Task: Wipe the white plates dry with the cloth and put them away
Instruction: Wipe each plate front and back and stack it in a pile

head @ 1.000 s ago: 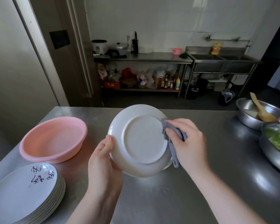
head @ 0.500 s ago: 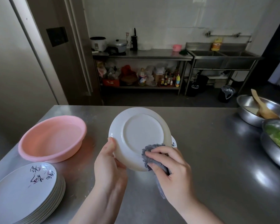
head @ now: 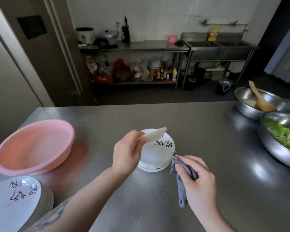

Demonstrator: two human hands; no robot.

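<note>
Holding a white plate (head: 155, 135) by its near edge, the left hand (head: 126, 152) pinches it tilted and motion-blurred just above a small stack (head: 156, 158) at the frame's centre. Just right of that stack, the right hand (head: 197, 179) grips a grey cloth (head: 182, 185), fingers curled round it, one end hanging toward the steel table (head: 157, 114). At lower left lies another plate stack (head: 15, 203), with a pink basin (head: 33, 146) above it. Two steel bowls (head: 274, 131) sit at the right edge.

brush-script characters on plates (head: 164, 143), illegible
</note>
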